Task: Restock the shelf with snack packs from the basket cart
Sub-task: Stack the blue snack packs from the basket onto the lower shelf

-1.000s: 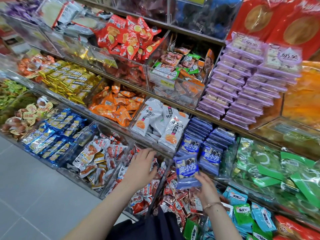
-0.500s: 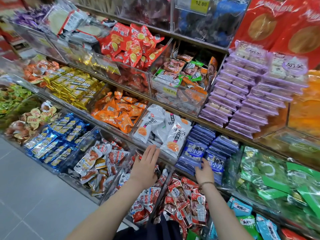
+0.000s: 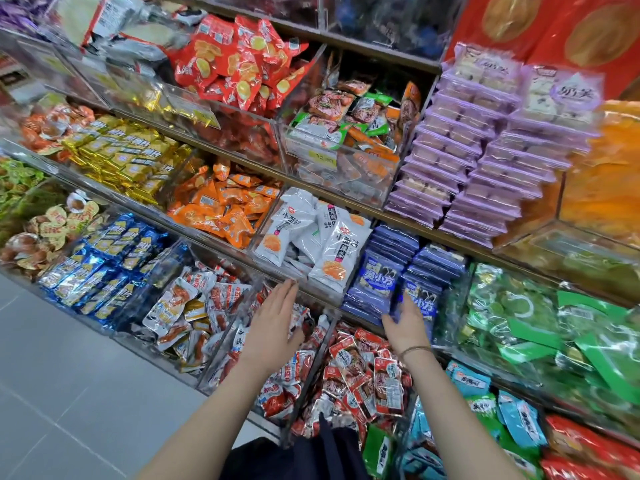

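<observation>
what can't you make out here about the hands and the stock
Head view only:
- Right hand: fingertips partly hidden by the blue pack, so its grip is unclear.
- Basket cart: out of frame.
- Yellow price tag: digits blurred.
- Dark shape at the bottom edge: cut off, unidentifiable.
</observation>
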